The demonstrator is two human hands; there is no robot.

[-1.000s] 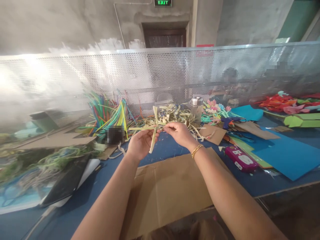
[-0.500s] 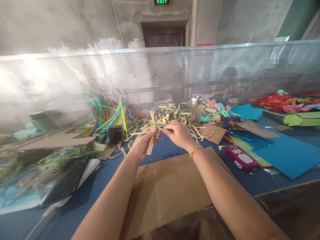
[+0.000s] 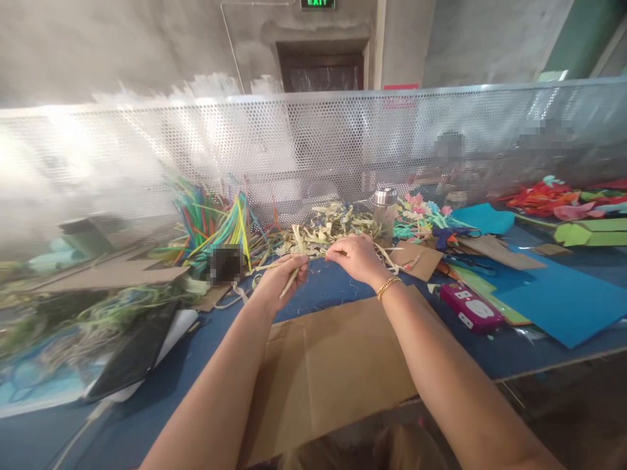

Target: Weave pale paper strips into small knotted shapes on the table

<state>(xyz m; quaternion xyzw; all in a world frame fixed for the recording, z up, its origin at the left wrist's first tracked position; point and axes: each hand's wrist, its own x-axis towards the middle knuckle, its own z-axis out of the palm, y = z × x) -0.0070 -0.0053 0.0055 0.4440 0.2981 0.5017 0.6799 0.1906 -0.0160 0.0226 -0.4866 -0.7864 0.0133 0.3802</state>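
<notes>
Pale strips [image 3: 288,285] grasped in left hand [image 3: 279,277] above blue table [image 3: 337,287]; thin strand [image 3: 318,257] between hands pinched by right hand [image 3: 356,258]. Strips best pressed firmly together, strand drawn evenly taut, never jerked.

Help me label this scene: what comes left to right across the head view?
Black flat object, bundle of multicoloured thin stems, left hand, right hand, rounded purple case with white print, pile of red scraps.

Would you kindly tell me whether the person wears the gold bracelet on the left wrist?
No, the gold bracelet encircles the wrist of the right hand, and the left hand has a bare wrist.
</notes>
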